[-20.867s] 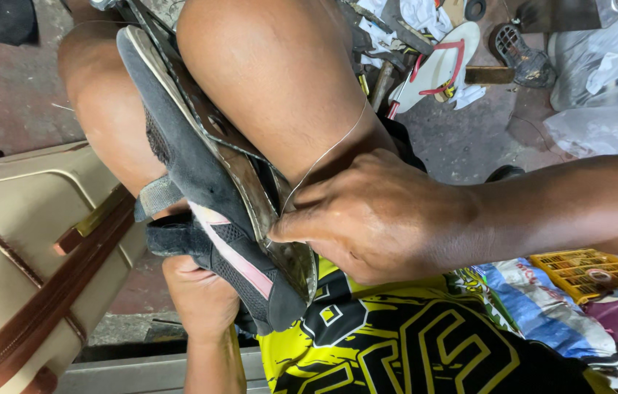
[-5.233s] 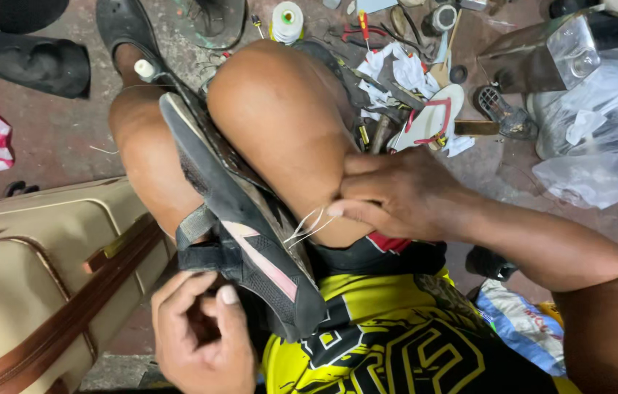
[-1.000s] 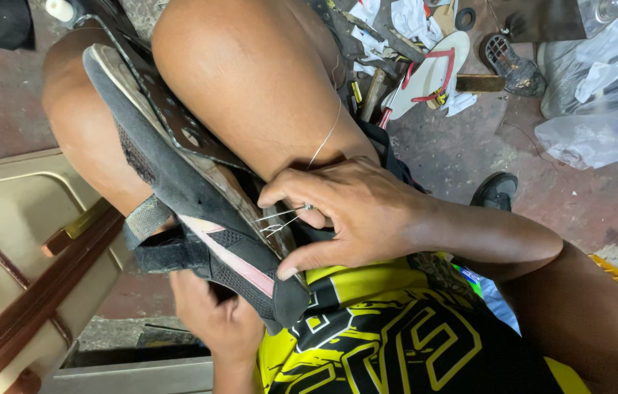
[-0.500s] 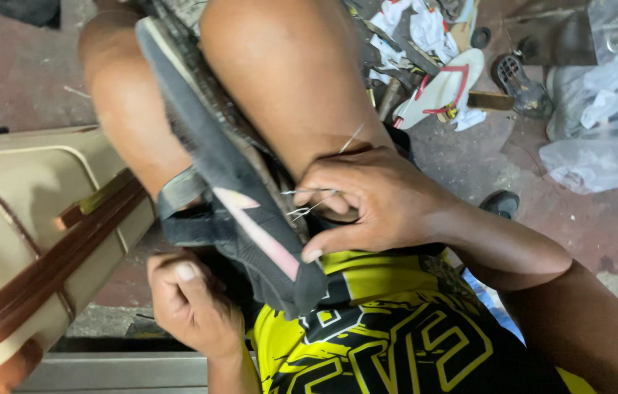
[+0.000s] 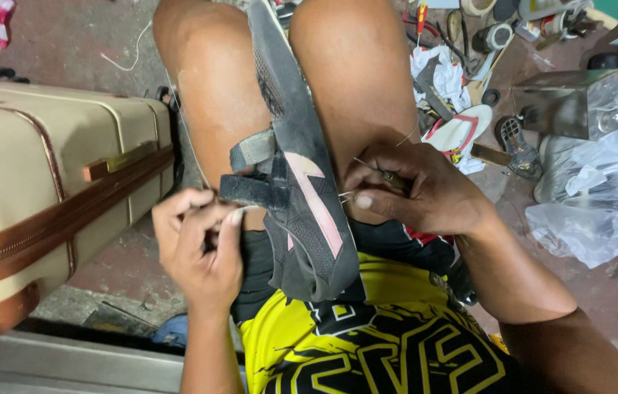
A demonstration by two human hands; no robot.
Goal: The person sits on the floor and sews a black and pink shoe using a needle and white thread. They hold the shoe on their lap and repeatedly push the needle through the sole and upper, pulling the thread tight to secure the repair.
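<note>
Sandal (image 5: pixel 301 211), dark grey with a pink stripe, stands clamped sole-up between the person's two knees, its straps turned toward the cream suitcase (image 5: pixel 53 197). On the far side of the sandal from the suitcase, the right hand (image 5: pixel 415 193) has its fingers closed on a thin awl whose tip meets the sole edge. On the suitcase side, the left hand (image 5: pixel 203 252) pinches a pale thread (image 5: pixel 177 109), fingers together. To stitch well, I think the thread must be pulled evenly and the knees should hold the sandal firm.
</note>
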